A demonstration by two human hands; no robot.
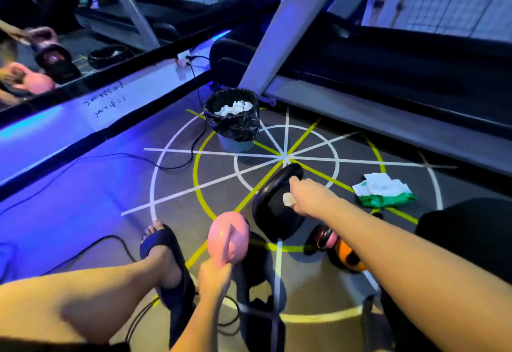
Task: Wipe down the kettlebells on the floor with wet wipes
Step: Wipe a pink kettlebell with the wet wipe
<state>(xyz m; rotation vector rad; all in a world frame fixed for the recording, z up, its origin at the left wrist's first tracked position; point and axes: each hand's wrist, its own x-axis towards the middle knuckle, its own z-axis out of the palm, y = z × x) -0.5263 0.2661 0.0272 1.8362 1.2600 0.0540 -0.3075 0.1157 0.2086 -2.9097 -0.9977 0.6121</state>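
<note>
Closest in, the left hand (214,274) is clamped on the blurred handle of a glossy pink kettlebell (228,236), which seems tilted on or just off the grey gym floor (110,185). At one o'clock from it, the right hand (304,195) curls a crumpled white wet wipe (289,200) against the handle of a tipped black kettlebell (274,210). A damp, slick grip could, I judge, let either weight drop toward the slippered foot (166,254) at nine o'clock.

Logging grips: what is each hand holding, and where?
Left hand grips the pink kettlebell by its handle; right hand holds a wet wipe against the handle of the black kettlebell.
</note>
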